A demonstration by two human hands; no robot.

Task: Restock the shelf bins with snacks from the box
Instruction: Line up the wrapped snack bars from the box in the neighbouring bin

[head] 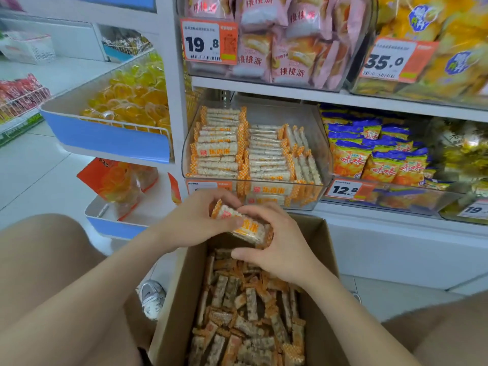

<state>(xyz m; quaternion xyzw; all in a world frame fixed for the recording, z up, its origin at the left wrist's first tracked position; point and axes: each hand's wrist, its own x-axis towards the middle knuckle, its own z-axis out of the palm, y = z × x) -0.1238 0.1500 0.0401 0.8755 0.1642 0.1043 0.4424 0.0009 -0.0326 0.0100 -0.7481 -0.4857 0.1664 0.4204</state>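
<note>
An open cardboard box (174, 307) stands on the floor between my knees, filled with several orange-and-white wrapped snack bars (245, 313). Above its far end both hands hold a small stack of these bars (245, 225). My left hand (195, 220) grips the stack from the left, thumb on top. My right hand (274, 244) cups it from the right, fingers curled over it. Straight ahead a clear shelf bin (320, 143) holds neat rows of the same bars.
A bin of blue-and-orange snack bags (369, 157) stands to the right, pink packs (280, 40) and yellow packs (449, 46) on the shelf above. At left hangs a blue wire basket of yellow jellies (105, 138). A white shoe (151, 298) is beside the box.
</note>
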